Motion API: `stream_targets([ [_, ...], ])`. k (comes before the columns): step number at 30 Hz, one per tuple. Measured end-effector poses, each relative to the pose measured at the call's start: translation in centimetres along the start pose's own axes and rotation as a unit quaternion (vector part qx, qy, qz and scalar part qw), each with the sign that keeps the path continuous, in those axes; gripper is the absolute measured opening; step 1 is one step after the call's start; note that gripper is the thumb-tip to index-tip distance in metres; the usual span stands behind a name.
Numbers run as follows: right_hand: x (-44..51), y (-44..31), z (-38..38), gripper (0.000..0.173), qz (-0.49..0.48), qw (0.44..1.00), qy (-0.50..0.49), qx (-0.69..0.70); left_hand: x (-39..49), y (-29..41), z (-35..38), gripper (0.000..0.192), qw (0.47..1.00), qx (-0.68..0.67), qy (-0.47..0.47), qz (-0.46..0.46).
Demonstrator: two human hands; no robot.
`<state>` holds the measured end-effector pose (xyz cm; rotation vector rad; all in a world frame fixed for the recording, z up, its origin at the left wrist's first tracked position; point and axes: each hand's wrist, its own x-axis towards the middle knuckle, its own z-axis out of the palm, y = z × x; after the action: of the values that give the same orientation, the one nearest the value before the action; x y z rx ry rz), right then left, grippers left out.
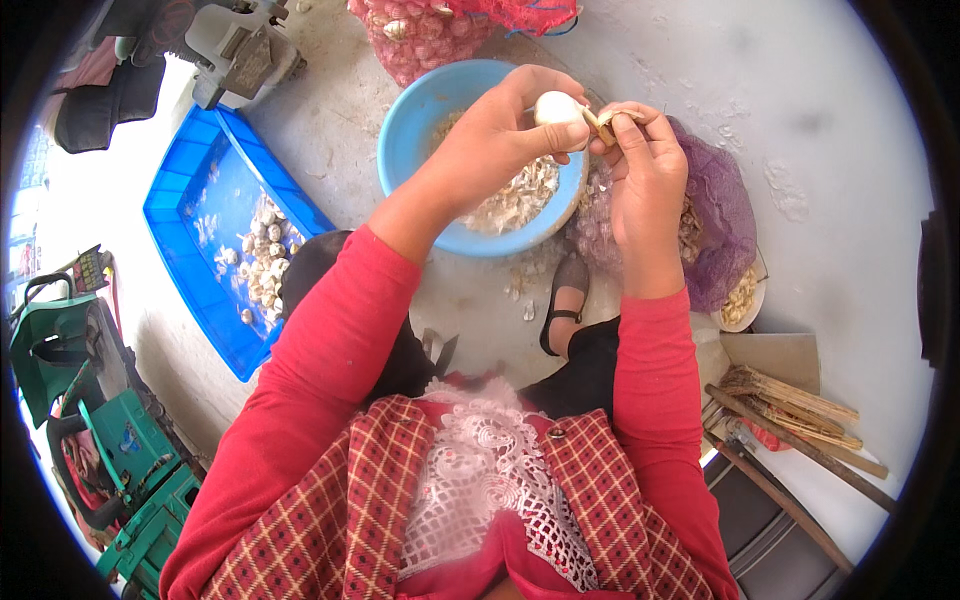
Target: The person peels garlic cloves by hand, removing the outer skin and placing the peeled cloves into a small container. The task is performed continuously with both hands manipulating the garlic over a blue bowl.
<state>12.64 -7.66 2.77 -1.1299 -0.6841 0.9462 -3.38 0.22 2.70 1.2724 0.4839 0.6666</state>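
Observation:
Between the thumb and fingers of my left hand (517, 124) is a white garlic bulb (558, 109), its stem pointing right. My right hand (645, 169) pinches the stem end and some loose papery skin (621, 116). Both hands are above the right side of a light blue plastic basin (409, 217), which holds many dry garlic skins (514, 199). To the left, a blue plastic tray (176, 259) contains a heap of garlic bulbs (268, 251). A purple mesh bag (724, 217), partly behind my right hand and forearm, has more dry pieces in it.
A red mesh sack of garlic bulbs (427, 45) stands beyond the basin. At right are a white bowl of pale pieces (742, 300), a broom (795, 405) and wooden sticks. Green plastic containers (139, 442) lie at far left, a machine (244, 56) at upper left.

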Motion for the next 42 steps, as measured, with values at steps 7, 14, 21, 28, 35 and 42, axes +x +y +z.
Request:
stream_targets([
  [7, 0.5, 0.0, -0.6, 0.009, 0.013, 0.982, -0.062, 0.177, 0.5, -0.5, -0.6, 0.045, 0.999, 0.026, 0.018, 0.005],
  [14, 0.9, -0.5, -1.4, 0.011, -0.016, 0.998, -0.002, 0.057, 0.7, -0.5, -0.5, 0.053, 0.996, 0.042, 0.067, 0.035],
  [21, -0.2, 0.6, 0.9, 0.013, -0.105, 0.967, 0.000, -0.231, 0.6, -0.6, 0.0, 0.062, 0.967, 0.216, 0.061, 0.119],
  [28, -0.5, 0.2, 0.7, 0.012, -0.061, 0.987, -0.045, -0.138, 0.9, -1.1, 0.1, 0.061, 0.995, 0.063, 0.050, 0.061],
  [35, -0.4, 0.3, 0.4, 0.015, -0.062, 0.983, -0.032, -0.168, 0.8, -0.6, 0.1, 0.063, 0.998, -0.020, 0.042, 0.050],
  [42, -0.8, 0.8, 1.1, 0.011, -0.064, 0.993, -0.021, -0.093, 0.7, -0.4, 0.0, 0.065, 0.999, 0.002, 0.017, 0.038],
])
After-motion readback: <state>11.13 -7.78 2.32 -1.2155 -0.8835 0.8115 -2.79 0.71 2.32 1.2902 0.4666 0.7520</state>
